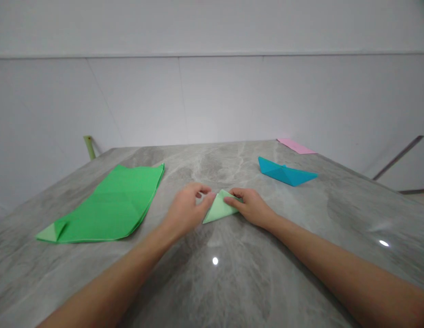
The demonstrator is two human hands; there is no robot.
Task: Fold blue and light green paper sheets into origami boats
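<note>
A small piece of light green folded paper [218, 209], roughly triangular, is at the middle of the grey marbled table. My right hand [251, 206] grips its right side, thumb on the near face and fingers behind. On the paper's left is my left hand [189, 207], its fingers curved and apart from the thumb. The left thumb tip comes up to the paper's upper left edge; whether it touches I cannot tell. Slight blur softens the left hand.
Bright green paper sheets [111, 202] lie stacked at left, one corner folded over. A blue paper boat [287, 174] sits at back right. Beyond it, pink paper [295, 146] lies at the edge of the table [252, 282]. A white wall [212, 100] rises behind.
</note>
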